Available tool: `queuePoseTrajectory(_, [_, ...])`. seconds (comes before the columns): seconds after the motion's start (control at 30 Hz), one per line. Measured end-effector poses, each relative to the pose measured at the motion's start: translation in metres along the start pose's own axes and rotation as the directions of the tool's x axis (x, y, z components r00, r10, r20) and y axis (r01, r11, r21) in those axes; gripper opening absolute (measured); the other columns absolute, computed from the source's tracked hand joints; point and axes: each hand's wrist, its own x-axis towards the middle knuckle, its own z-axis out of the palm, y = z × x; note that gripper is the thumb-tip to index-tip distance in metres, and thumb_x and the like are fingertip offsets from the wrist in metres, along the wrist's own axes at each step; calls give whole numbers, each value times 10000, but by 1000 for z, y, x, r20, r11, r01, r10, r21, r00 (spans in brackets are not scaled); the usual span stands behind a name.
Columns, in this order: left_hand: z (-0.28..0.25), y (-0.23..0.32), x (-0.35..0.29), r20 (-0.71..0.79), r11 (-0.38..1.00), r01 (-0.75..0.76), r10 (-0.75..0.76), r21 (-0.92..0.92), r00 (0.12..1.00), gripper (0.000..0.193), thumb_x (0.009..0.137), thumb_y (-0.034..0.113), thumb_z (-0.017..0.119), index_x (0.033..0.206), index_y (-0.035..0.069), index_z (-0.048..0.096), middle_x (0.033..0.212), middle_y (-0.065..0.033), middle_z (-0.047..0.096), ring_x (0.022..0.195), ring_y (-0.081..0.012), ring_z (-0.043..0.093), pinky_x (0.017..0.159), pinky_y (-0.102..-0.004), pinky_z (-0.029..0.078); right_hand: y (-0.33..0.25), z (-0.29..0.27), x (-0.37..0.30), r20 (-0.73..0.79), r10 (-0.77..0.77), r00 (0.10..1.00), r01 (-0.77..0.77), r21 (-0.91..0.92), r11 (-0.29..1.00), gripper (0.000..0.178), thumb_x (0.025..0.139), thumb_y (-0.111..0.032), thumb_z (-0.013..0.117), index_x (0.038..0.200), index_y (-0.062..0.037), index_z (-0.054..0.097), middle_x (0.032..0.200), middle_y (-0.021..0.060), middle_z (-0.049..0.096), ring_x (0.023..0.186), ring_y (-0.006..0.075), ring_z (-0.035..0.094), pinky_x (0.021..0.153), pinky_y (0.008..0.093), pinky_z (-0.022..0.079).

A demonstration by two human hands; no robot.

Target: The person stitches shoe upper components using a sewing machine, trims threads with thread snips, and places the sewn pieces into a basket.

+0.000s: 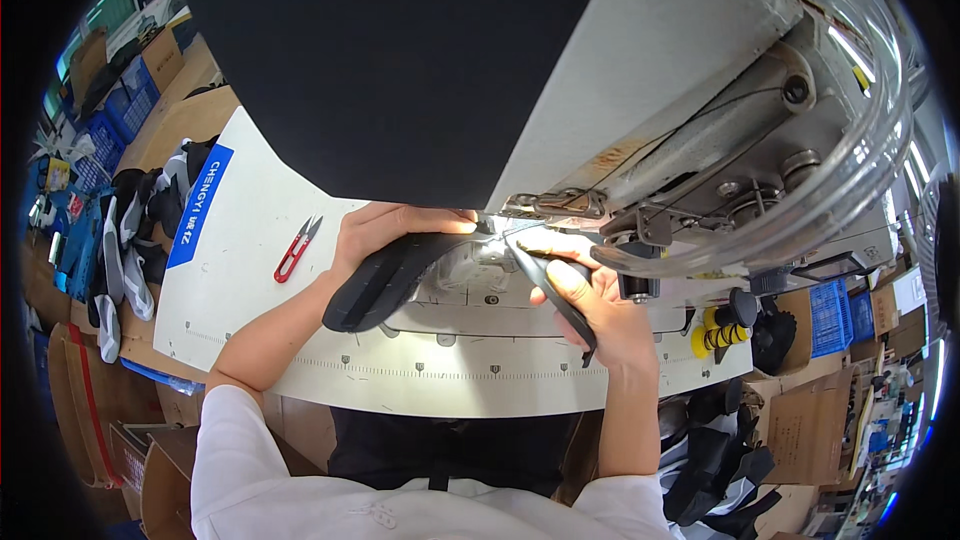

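Observation:
A black shoe upper point(377, 283), curved in a horseshoe, lies on the white sewing machine table beneath the machine head. My left hand point(385, 235) holds its left side, fingertips close to the lit needle area; some of the fingers are hidden by the machine and the upper. On the other side, my right hand point(600, 305) pinches the upper's right part between thumb and fingers. The sewing machine point(620, 130) hangs over both hands, and its needle is not clearly visible. Red-handled thread snips point(297, 252) rest to the left of my left forearm.
A clear curved tube point(870, 140) bends around the machine's right side. Yellow-and-black bobbins point(715, 335) sit at the table's right end. Piles of shoe pieces point(125, 250) lie at left, with more point(715, 455) at lower right. Blue crates point(828, 318) and cardboard boxes stand around.

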Motion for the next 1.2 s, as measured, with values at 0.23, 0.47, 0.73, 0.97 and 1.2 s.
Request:
queuePoseTrajectory(0.23, [-1, 6, -2, 29, 992, -70, 68, 109, 997, 359, 726, 100, 745, 1078, 64, 686, 1133, -107, 686, 973, -227, 678, 855, -295, 536, 47, -14, 4, 26, -324, 946, 301, -443, 844, 234, 967, -14, 494, 1169, -1, 611, 948, 87, 646, 777, 118, 635, 694, 216, 482])
queuePoseTrajectory(0.47, [6, -6, -6, 38, 964, -173, 168, 204, 985, 416, 716, 150, 764, 1117, 91, 671, 1150, -82, 661, 975, -211, 646, 794, -322, 490, 28, -9, 12, 17, -298, 954, 271, -468, 841, 261, 966, -6, 480, 1181, -29, 626, 853, 40, 623, 760, 76, 587, 652, 200, 438])
queuePoseTrajectory(0.73, [4, -3, -2, 12, 1000, -9, 9, 10, 1000, 387, 690, 55, 769, 1070, 76, 699, 1110, -92, 686, 1013, -222, 664, 923, -304, 526, 34, 11, -7, 55, -589, 806, 428, -742, 516, 152, 919, -66, 592, 971, 29, 699, 526, 166, 526, 417, 273, 521, 443, 324, 376])
queuePoseTrajectory(0.97, [4, 1, -3, -9, 1000, 22, -22, -20, 1000, 356, 706, 75, 764, 1056, 67, 703, 1079, -101, 697, 1003, -217, 670, 904, -303, 534, 27, 21, -19, 86, -461, 883, 297, -863, 408, 327, 908, 13, 546, 1221, -47, 619, 780, 166, 663, 610, 280, 611, 584, 317, 471])
queuePoseTrajectory(1.2, [6, 13, -3, -61, 1000, 7, -7, -8, 998, 370, 714, 96, 756, 1078, 57, 700, 1133, -104, 672, 1002, -243, 659, 873, -316, 518, 27, 43, -19, 52, -469, 882, 213, -930, 298, 582, 791, 113, 528, 1329, -105, 558, 864, 236, 618, 721, 369, 600, 647, 406, 500])
